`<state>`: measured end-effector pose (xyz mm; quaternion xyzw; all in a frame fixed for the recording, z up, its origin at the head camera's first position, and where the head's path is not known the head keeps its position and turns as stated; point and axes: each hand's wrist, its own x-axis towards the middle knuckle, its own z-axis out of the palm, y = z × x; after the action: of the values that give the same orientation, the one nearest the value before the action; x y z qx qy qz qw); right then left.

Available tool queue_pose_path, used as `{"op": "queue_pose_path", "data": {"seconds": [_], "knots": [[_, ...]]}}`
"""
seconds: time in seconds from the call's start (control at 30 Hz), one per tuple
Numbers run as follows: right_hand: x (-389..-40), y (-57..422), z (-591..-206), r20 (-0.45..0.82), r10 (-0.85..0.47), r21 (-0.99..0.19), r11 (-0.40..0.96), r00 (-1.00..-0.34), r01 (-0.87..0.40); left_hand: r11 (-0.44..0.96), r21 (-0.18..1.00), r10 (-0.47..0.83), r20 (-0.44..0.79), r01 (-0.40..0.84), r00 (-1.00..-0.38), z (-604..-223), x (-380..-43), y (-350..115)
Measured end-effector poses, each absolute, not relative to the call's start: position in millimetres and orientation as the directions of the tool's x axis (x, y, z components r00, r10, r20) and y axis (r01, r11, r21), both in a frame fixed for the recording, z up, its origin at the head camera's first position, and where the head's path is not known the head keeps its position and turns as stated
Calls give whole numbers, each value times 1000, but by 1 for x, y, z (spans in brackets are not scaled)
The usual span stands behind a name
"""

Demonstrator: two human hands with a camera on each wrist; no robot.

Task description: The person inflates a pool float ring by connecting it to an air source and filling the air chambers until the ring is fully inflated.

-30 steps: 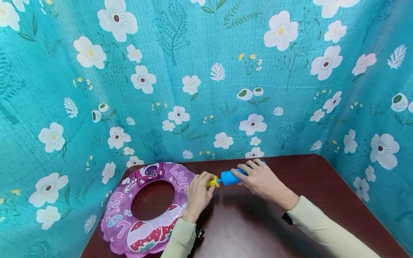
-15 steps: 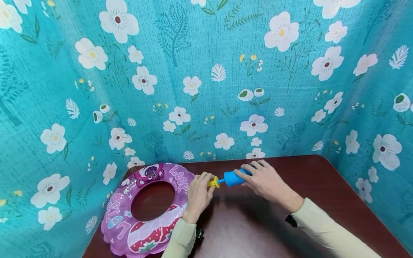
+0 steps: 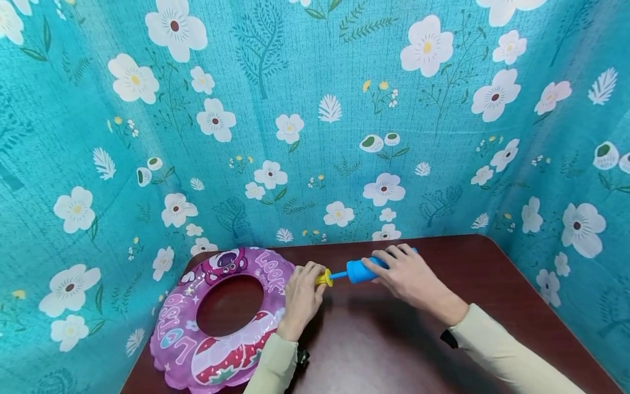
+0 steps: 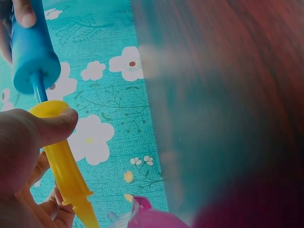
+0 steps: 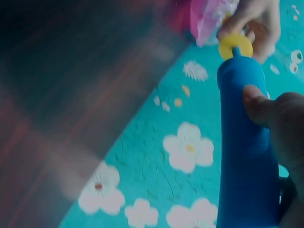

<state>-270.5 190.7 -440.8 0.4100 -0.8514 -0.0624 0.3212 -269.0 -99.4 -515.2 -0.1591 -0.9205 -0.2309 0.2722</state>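
Observation:
Both hands hold a hand pump over the table. My left hand point(image 3: 301, 298) pinches its yellow nozzle part point(image 4: 64, 166) just below the round flange, thumb on one side and fingers behind. The nozzle's tapered end runs out of the left wrist view at the bottom. My right hand point(image 3: 408, 279) grips the blue barrel point(image 5: 244, 142), its thumb point(image 5: 256, 102) lying along the side. Between the two parts shows a length of thin blue rod point(image 3: 338, 275). A pink-purple swim ring point(image 3: 179, 323) lies puffed up at the left, partly behind the left hand and sleeve.
The dark red-brown table point(image 3: 354, 350) ends at the back against a turquoise flowered cloth point(image 3: 315, 137), which also hangs along both sides. A small dark object point(image 3: 302, 358) shows beside the left sleeve.
My right hand has drawn the blue barrel to the right, away from the yellow part, so more of the rod shows. The left hand stays nearly in place at the ring's edge.

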Motion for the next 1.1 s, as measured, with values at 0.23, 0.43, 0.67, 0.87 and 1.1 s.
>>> {"op": "queue_pose_path", "data": {"seconds": [0.23,0.43,0.67,0.87,1.1], "knots": [[-270,160,-459,516,-728,370,665,-452,-649,837,366,163,544,407,-823,-514,-267,-95],[-269,156,-459,501,-732,372,663,-461,-649,841,348,187,533,415,-825,-509,-265,-95],[-268,186,-444,496,-724,366,675,-480,-640,840,328,207,542,432,-814,-509,-266,-101],[-267,211,-432,492,-726,370,674,-480,-639,842,332,200,540,426,-817,-508,-266,-105],[-268,183,-443,515,-729,364,663,-452,-654,847,351,182,514,400,-838,-510,-265,-101]]}}
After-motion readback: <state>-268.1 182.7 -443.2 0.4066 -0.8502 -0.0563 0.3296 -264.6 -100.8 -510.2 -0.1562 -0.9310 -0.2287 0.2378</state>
